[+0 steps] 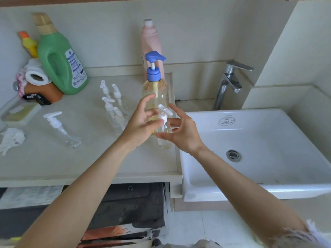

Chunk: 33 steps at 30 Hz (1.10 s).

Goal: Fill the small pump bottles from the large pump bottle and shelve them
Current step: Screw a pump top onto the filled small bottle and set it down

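big pump bottle (155,90): clear, blue pump, amber liquid, upright at counter back nr sink | small bottle (163,133): white pump, upright just in front, little liquid at bottom | 4 small bottles (114,108): clustered left | 1 more (61,129): apart, far left

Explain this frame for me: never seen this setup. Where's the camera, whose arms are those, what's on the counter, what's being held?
There is no robot here. A person wears a wide-angle camera on the head, looking forward and down, so the two bare arms reaching in from the bottom are their own.

The left hand and right hand meet around a small pump bottle with a white pump top, standing near the counter edge. The fingertips seem to work the top; the exact grip is unclear.

Just behind stands the large pump bottle, blue pump, amber liquid. To its left is a cluster of small clear bottles, and another small bottle stands farther left. A white sink is on the right.
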Available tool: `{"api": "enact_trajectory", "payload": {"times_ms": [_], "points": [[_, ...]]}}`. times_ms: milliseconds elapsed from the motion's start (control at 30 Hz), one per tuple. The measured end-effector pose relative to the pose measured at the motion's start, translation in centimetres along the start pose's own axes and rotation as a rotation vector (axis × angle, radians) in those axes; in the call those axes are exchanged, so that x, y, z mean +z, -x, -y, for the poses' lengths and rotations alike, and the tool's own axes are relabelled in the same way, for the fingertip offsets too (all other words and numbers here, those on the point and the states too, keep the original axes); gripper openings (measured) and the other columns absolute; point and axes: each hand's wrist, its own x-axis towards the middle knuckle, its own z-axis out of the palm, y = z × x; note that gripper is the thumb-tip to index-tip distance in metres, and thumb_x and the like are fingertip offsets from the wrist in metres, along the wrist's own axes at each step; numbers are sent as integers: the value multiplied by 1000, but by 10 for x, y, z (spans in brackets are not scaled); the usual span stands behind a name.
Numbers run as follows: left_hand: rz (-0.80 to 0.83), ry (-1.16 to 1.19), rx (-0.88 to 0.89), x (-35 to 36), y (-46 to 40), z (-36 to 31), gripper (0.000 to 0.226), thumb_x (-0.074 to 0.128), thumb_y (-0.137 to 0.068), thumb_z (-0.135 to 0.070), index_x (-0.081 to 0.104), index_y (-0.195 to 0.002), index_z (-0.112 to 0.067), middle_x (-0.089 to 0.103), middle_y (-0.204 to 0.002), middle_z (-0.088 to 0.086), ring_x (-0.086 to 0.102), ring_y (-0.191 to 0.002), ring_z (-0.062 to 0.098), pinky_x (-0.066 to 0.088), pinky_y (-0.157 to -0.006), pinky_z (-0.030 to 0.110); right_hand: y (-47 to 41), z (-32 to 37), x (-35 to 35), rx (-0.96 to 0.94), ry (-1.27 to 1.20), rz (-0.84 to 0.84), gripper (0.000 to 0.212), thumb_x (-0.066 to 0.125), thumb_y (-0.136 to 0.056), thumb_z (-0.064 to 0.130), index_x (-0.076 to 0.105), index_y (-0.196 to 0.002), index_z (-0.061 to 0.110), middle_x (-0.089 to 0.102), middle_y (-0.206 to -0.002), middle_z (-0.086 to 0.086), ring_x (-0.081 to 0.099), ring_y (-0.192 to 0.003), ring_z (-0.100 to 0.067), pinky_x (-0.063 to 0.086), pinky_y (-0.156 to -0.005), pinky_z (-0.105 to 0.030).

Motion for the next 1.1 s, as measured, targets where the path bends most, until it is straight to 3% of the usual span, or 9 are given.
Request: {"api": "enact_trajectory", "payload": {"times_ms": [200,300,400,500,667,800,933,1000,1100], "points": [[1,-28,-44,1,8,9,58,68,-82,-16,36,-129,-27,67,-108,3,65,-100,13,48,-88,22,6,-9,6,27,-18,18,101,91,-62,25,35,-146,32,73,-104,3,65,-102,-8,50,-97,-36],[-56,-103,-27,-1,10,8,59,77,-78,-15,40,-124,-25,64,-100,3,64,-90,15,50,-89,31,8,-10,8,25,-7,32,101,91,-63,25,34,-147,31,72,-107,5,65,-102,-9,51,-95,-32],[20,-20,-39,-6,12,8,54,76,-75,-21,45,-118,-30,66,-106,18,64,-99,29,46,-99,42,10,-10,9,36,-50,62,101,91,-63,22,34,-147,32,71,-102,4,65,-100,-8,52,-94,-30],[-42,-105,-54,-7,11,7,60,83,-61,-33,48,-110,-39,66,-101,5,64,-97,21,47,-98,38,11,-11,9,23,-62,81,101,90,-64,20,33,-147,31,72,-105,4,65,-100,-8,52,-91,-27],[85,-9,-102,-14,12,6,51,70,-81,-9,44,-123,-22,70,-103,7,67,-95,16,50,-88,23,12,-13,11,46,-121,131,101,90,-64,19,34,-148,29,65,-77,14,62,-80,-5,48,-84,-21],[-33,-144,-82,-10,13,6,57,78,-74,-11,45,-117,-27,63,-89,-1,62,-87,7,49,-83,19,10,-14,16,26,-49,103,101,91,-63,24,33,-146,33,73,-100,7,66,-97,-7,50,-93,-27],[88,-61,-113,-15,14,6,54,66,-85,0,43,-128,-22,69,-100,3,67,-93,9,49,-87,19,9,-16,18,18,-86,107,92,90,-64,19,41,-141,29,72,-95,7,65,-84,-6,53,-85,-26],[35,-172,-119,-12,15,7,58,74,-80,-9,46,-127,-27,65,-106,-2,63,-102,7,49,-91,22,8,-17,21,18,-42,82,96,91,-63,23,38,-144,29,74,-99,8,67,-91,-6,52,-90,-30],[-65,-191,-117,-8,16,7,49,77,-76,-8,54,-116,-25,71,-95,-3,67,-89,7,50,-86,22,6,-18,25,22,-19,78,101,90,-63,26,33,-147,32,74,-101,7,67,-96,-9,52,-94,-34]]}}
